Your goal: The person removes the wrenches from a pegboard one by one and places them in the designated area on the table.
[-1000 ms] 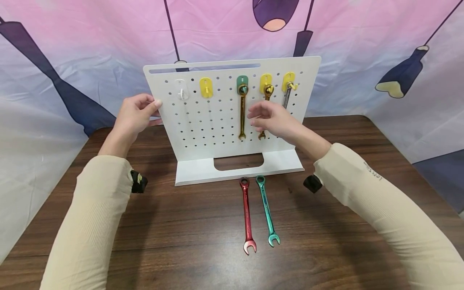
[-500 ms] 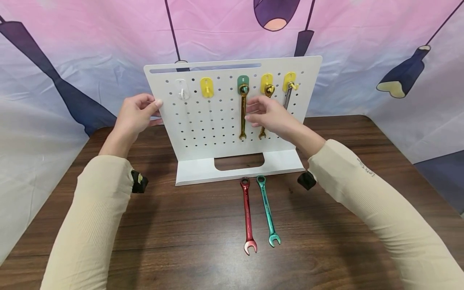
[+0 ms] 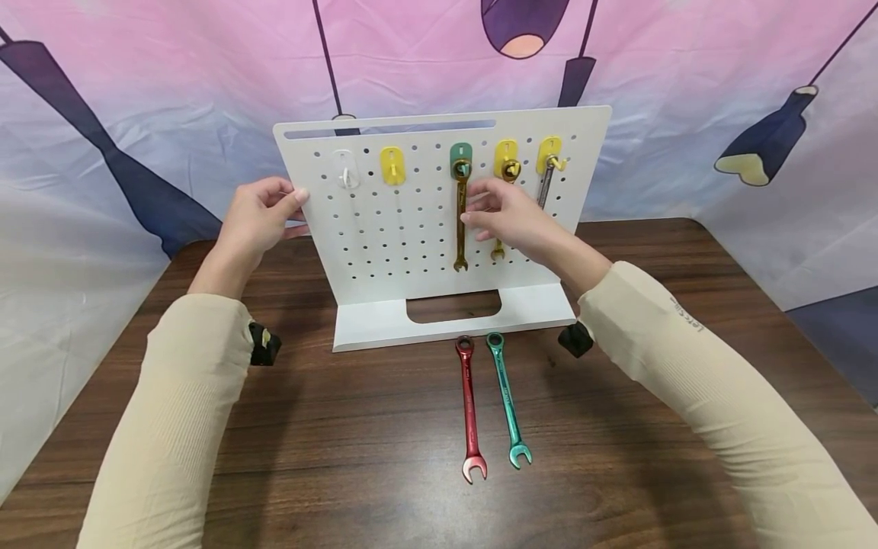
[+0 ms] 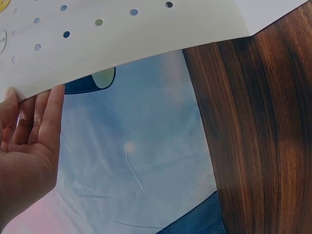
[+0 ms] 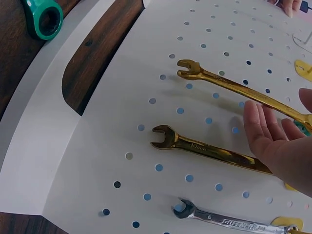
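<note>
As left fingers (image 4: 50,119) pinch flat perforated board (image 3: 430,217) | right fingers (image 5: 254,122) grasp glossy gold wrench (image 5: 234,87) | woodgrain worktop (image 3: 370,457) below them

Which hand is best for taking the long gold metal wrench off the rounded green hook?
Probably the right hand: thumb and fingers straddle that gold wrench. The left hand grips the rectangular white perforated board, far from the green hook.

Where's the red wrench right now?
In the head view, the red wrench lies on the table in front of the white pegboard, just left of the green wrench.
</note>
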Tool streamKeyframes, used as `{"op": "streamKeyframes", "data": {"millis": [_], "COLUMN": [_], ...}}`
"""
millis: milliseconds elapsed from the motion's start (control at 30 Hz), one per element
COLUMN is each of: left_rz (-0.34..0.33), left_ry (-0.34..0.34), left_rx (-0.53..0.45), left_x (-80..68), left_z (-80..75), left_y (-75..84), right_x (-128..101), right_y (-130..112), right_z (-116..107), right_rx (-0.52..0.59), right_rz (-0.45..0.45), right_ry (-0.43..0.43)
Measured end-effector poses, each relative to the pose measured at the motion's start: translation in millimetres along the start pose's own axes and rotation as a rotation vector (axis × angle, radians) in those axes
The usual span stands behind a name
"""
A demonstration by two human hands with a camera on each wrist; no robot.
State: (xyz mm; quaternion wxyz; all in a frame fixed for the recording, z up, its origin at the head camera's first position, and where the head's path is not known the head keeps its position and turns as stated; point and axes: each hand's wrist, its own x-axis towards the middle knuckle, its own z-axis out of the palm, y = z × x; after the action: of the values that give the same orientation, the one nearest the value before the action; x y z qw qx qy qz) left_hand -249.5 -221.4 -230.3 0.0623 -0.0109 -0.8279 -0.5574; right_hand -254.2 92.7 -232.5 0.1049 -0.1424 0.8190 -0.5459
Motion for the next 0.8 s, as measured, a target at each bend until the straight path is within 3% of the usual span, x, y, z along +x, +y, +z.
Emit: {"op": "streamKeyframes", "data": {"millis": [800], "left_rz": [0.000], "left_ry": [0.002], "left_rx": [0.039], "left_x": [0.3], "left_z": [0.8], "left_y": [0.1], "right_x": [-10.5], "right_y": [-2.0], "right_z": [-0.2], "right_rx": [-0.043], "right_rz": [-0.033], "right_ry": [0.006]}}
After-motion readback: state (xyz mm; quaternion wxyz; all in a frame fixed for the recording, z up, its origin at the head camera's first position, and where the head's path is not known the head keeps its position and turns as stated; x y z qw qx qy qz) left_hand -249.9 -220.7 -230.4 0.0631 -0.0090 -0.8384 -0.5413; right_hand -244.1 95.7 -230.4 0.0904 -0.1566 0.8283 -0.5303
